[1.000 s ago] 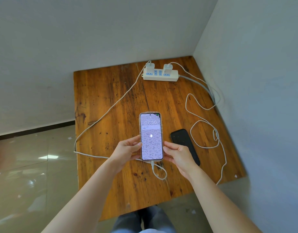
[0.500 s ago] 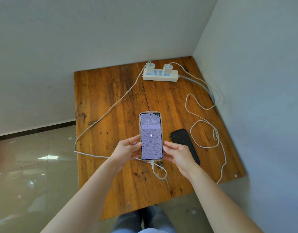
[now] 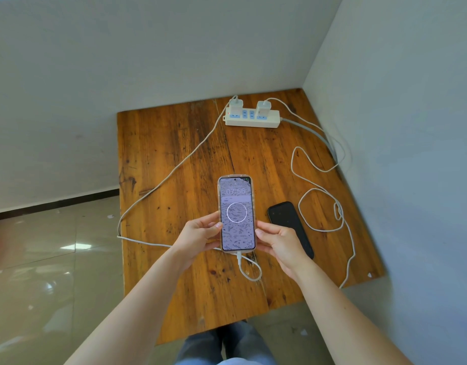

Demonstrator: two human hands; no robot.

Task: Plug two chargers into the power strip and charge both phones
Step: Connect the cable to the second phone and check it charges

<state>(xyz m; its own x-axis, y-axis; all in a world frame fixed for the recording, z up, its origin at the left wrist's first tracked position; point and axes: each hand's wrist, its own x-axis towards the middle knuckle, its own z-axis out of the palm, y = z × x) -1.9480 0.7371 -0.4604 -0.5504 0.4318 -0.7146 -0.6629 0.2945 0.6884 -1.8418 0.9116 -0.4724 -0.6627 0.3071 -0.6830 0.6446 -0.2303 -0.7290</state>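
1. Over the wooden table (image 3: pixel 174 154), the left hand (image 3: pixel 198 237) and right hand (image 3: pixel 278 242) grip the lit phone (image 3: pixel 236 213) by its sides, a white cable (image 3: pixel 172 175) plugged into its bottom.
2. Just right of it, the black phone (image 3: pixel 289 225) lies flat, no cable in it.
3. At the far edge, both chargers (image 3: pixel 235 106) sit in the power strip (image 3: pixel 253 119).
4. The second cable (image 3: pixel 319 191) loops loosely near the black phone.

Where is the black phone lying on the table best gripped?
Grip the flat black phone across its long edges at the far half, coming from above: it lies flat on the wooden table, and the right hand covers its near part.
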